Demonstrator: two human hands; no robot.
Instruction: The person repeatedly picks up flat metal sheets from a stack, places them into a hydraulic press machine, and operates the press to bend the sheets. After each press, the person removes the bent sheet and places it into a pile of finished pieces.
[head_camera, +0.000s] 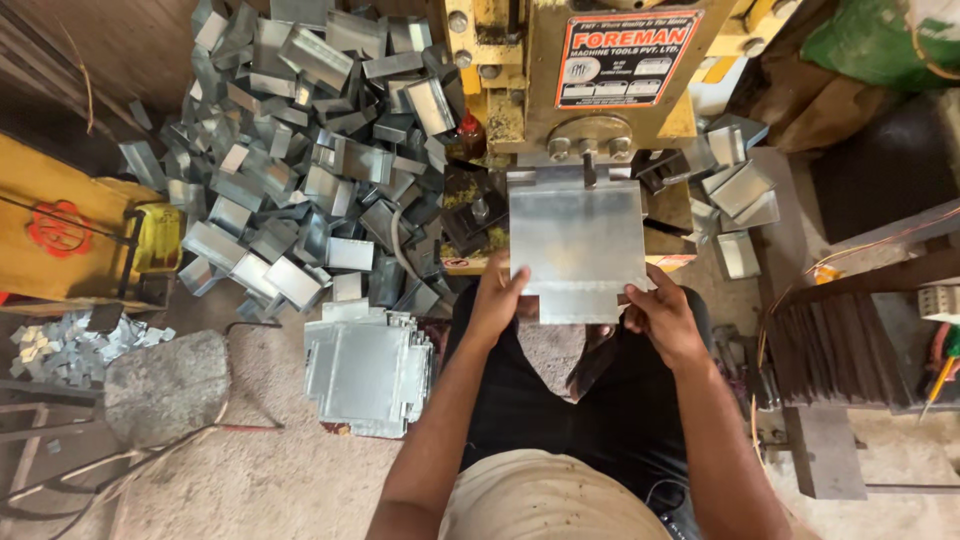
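A flat, notched sheet-metal blank lies on the bed of a yellow press machine, its far edge under the tooling. My left hand grips the blank's near left corner. My right hand pinches its near right corner. Both forearms reach forward over my dark trousers.
A stack of flat metal blanks sits on the floor at my left. Behind it rises a big heap of bent metal pieces. Several more bent pieces lie right of the press. A yellow box, small offcuts and a stone are far left.
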